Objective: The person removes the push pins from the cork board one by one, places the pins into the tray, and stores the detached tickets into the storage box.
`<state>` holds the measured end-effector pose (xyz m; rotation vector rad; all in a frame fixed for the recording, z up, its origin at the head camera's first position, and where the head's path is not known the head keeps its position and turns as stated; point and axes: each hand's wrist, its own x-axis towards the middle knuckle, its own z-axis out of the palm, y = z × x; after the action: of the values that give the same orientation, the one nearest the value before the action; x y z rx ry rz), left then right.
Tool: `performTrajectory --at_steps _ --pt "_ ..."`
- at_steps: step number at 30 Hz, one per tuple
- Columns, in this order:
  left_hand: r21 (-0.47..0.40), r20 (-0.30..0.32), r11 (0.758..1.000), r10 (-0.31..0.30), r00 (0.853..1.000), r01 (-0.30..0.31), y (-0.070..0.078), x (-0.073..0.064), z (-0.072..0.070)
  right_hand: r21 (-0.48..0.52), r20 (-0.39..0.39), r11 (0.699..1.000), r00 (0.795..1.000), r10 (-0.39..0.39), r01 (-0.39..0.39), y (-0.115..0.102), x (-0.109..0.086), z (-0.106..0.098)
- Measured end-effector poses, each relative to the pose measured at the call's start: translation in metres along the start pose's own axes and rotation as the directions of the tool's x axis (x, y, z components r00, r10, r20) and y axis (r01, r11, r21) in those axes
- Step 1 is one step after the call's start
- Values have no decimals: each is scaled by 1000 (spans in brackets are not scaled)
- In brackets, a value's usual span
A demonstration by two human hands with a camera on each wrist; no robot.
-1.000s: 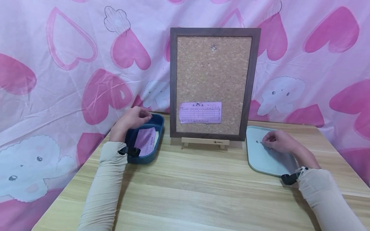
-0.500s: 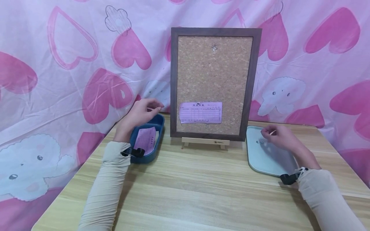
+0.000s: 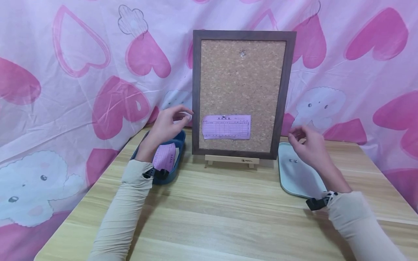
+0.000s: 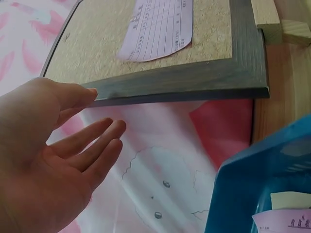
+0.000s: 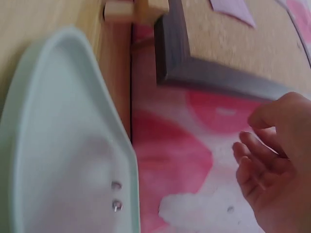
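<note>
The cork board point(image 3: 241, 83) looks rough, its frame point(image 3: 245, 35) wooden, the tray point(image 3: 294, 181) smooth.

Purple slip point(image 3: 226, 127) and easel point(image 3: 223, 158) bear print; none legible.

Diffuse light, soft shadows, right-wrist-view blur

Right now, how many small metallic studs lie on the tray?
2: in the head view, a left stud and a right stud on the far half of the tray. The right hand covers part of it, so others may be hidden.
</note>
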<state>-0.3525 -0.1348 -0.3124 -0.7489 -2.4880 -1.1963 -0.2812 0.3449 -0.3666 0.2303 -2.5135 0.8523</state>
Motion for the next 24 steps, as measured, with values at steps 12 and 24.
performTrajectory --at_steps 12,24 --pt "-32 -11 998 51 999 -51 0 6 13 109 -112 987 988 -105 117 -54 9 12" --pt "10 -19 998 57 998 -56 3 17 29 143 -88 952 962 -258 269 -83 28 48"
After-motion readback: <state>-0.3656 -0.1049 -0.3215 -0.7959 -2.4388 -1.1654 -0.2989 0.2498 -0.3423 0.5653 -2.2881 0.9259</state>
